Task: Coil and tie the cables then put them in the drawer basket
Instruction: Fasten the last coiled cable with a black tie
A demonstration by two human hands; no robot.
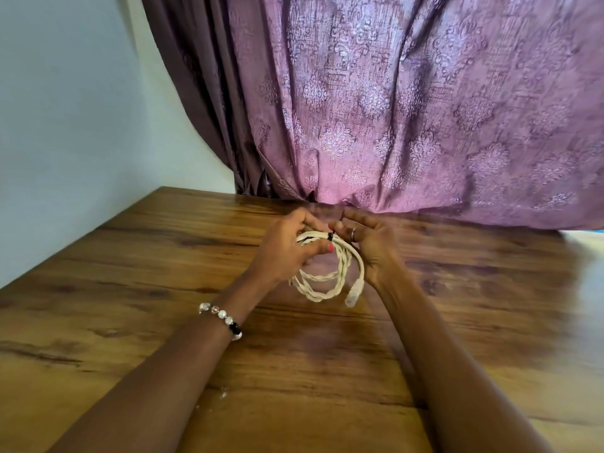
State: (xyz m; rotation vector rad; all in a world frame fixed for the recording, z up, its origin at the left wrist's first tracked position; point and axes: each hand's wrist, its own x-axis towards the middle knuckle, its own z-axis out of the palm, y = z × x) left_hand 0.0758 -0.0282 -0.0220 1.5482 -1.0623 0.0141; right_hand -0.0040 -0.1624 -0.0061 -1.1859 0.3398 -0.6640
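Above the wooden table (163,289), the left hand (284,250) grips the coiled white cable (330,273) at its top; the right hand (369,243), fingers curled, pinches the black tie (330,237) on the coil

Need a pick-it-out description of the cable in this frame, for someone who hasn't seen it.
Start at the brown wooden table in front of the purple patterned curtain; two bare hands meet over its far middle. Between the left hand and right hand hangs a coiled cream braided cable. It is the only cord in view, with a small black band at its top and a pale plug dangling.
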